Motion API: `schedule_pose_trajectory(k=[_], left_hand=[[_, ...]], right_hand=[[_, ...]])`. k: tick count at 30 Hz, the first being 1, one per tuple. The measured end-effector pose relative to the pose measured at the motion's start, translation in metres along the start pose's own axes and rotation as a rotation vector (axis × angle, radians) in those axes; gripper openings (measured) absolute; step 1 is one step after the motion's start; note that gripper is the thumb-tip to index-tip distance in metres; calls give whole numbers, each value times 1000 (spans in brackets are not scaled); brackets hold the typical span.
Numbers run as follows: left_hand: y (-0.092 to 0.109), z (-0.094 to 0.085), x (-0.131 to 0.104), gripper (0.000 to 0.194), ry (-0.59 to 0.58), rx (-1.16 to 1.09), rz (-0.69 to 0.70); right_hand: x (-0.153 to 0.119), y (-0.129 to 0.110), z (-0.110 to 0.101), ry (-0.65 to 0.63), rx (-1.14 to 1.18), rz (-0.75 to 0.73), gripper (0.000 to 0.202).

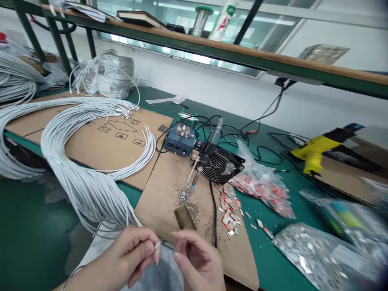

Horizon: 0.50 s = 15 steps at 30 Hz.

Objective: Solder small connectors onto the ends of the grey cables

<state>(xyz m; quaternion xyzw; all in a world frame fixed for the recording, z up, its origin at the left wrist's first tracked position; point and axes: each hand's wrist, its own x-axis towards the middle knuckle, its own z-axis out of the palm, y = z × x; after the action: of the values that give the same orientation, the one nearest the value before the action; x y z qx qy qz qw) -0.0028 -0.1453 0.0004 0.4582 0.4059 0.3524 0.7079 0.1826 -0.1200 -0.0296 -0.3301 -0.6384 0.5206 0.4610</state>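
My left hand [133, 252] is closed, pinching the end of a white cable [157, 245] between thumb and fingertips. Thin dark wire ends [167, 244] stick out of it toward my right hand [198, 258]. That hand is curled, with a gap between thumb and forefinger, and nothing shows in its grip. Beyond my left hand lies a thick bundle of white cables [87, 190], looped over the bench edge. Just past my right hand, a brown sponge-like block [184, 218] rests on the cardboard [157, 202].
A soldering iron [209, 151] stands clamped before a black fan [216, 165], beside a blue soldering station [180, 139]. Small orange-and-metal connectors [230, 208] lie scattered to the right. Bags of orange parts [263, 186] and metal parts [315, 254] sit beyond, near a yellow heat gun [318, 149].
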Motion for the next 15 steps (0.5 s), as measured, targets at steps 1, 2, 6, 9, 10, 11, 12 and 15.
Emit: schedule_pose_trajectory(k=[1,2,6,9,10,11,12,15], left_hand=[[3,-1,-2,42,-14,0,-2],[5,-1,-4,41,-18,6,-1],[4,-4,-8,41,-60,20,-33],[2,-6,-8,41,-128,22,-64],[2,-6,-7,41,-139,32,-62],[3,-7,-6,42,-152,49,-60],[4,-7,-4,42,-165,71,-54],[6,-7,-1,44,-218,160,-13]], right_hand=[[4,-3,1,-32,-38,-11,22],[8,-6,4,-72,-67,-30,22],[23,-23,14,-226,-157,-109,9],[28,-32,12,-289,-242,-102,8],[28,-33,10,-295,-270,-104,9],[27,-33,7,-300,-299,-108,11],[25,-31,4,-307,-325,-117,12],[14,-26,-2,-319,-379,-191,12]])
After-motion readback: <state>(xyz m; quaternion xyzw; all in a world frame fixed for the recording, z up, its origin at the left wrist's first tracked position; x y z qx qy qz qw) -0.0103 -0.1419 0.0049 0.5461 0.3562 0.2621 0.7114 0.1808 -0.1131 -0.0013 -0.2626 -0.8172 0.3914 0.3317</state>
